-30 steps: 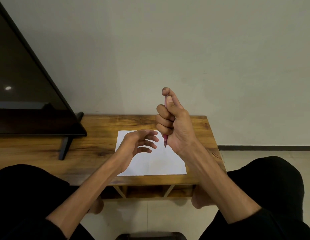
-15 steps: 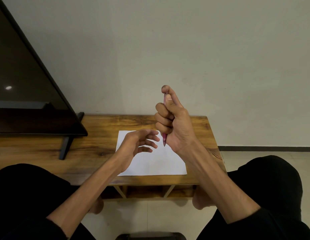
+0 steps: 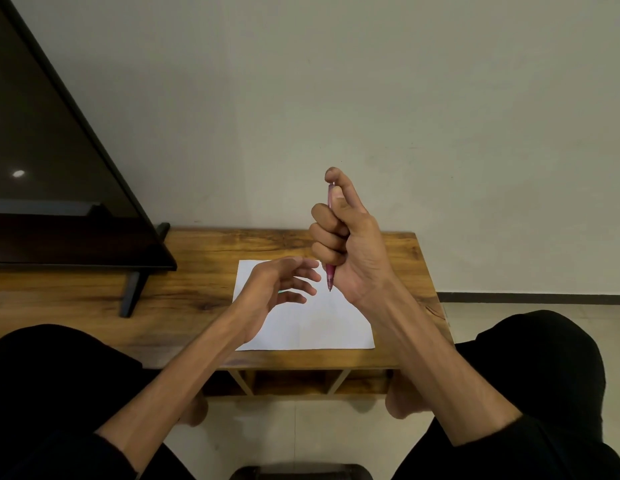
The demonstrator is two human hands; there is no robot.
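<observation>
One-fisted, grips a slim pink pen [image 3: 330,277] upright in the right hand [image 3: 350,247], tip down, above the paper [image 3: 319,327] on the worktop [image 3: 197,265]. Holds the left hand [image 3: 277,289] beside, fingers loosely spread, empty. Likely light, stiff, smooth; best pinched low on the barrel near the tip.

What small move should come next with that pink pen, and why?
Probably lower the right hand so the pen reaches the paper: its tip points down, raised above the blank sheet and not touching it.
</observation>
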